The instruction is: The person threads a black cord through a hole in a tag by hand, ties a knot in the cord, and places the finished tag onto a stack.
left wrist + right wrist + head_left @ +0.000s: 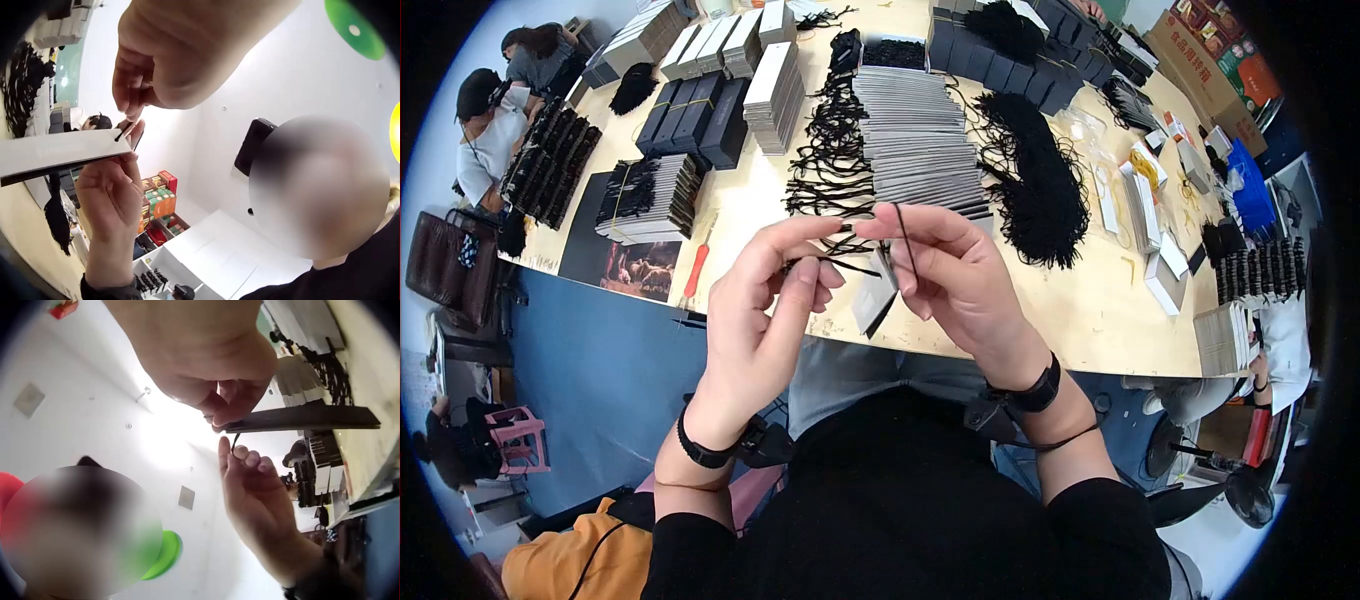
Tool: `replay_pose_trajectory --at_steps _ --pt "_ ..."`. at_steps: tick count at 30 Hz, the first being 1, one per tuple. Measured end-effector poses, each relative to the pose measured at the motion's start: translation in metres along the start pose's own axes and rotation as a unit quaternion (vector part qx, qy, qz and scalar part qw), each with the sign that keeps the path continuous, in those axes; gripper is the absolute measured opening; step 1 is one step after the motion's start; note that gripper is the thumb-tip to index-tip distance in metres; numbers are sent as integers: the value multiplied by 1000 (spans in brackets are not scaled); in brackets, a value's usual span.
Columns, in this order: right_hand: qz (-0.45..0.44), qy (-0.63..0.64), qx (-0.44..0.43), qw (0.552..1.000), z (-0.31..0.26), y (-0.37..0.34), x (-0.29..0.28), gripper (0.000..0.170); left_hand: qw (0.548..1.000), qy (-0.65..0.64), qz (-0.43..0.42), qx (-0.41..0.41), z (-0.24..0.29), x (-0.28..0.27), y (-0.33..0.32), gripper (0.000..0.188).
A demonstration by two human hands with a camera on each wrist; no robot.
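Note:
A thin card booklet point(875, 295), white on one side in the left wrist view point(62, 150) and dark on the other in the right wrist view point(306, 417), hangs by its end from the right hand point(965, 280), whose thumb and fingers pinch it. A black cord point(907, 240) passes over the right fingers. The left hand point(765, 310) pinches a black cord end point(850, 267) between thumb and fingers, just left of the booklet. In the left wrist view the cord point(125, 132) meets the booklet's corner.
Rows of grey booklets point(915, 130) with black cords lie ahead on the table point(740, 200). A heap of black tassels point(1040, 190) sits to their right. A red-handled tool point(697, 270) and a dark printed sheet point(615, 262) lie at the left. Other people sit at the left edge.

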State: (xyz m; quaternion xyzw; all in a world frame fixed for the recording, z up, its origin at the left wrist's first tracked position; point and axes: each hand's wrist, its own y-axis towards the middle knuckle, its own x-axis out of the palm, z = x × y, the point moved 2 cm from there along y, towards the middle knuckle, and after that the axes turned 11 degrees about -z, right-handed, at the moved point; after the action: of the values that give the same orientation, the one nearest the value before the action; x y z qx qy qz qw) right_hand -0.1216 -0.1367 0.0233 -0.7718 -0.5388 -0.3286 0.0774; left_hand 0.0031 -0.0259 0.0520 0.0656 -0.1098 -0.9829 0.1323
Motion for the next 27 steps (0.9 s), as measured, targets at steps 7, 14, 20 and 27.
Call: replay_pose_trajectory --at_steps 7,14,20,27 --pt "35 -161 60 984 -9 -3 15 35 885 412 -52 211 17 8 10 25" --pt "65 -381 -25 922 -18 -6 15 33 959 238 63 138 6 20 11 15" --pt "43 -543 -92 834 -23 -3 23 27 983 170 -1 75 -5 21 18 10" --pt "24 -298 -63 952 -53 -5 14 24 986 -151 -62 47 -25 20 22 7"
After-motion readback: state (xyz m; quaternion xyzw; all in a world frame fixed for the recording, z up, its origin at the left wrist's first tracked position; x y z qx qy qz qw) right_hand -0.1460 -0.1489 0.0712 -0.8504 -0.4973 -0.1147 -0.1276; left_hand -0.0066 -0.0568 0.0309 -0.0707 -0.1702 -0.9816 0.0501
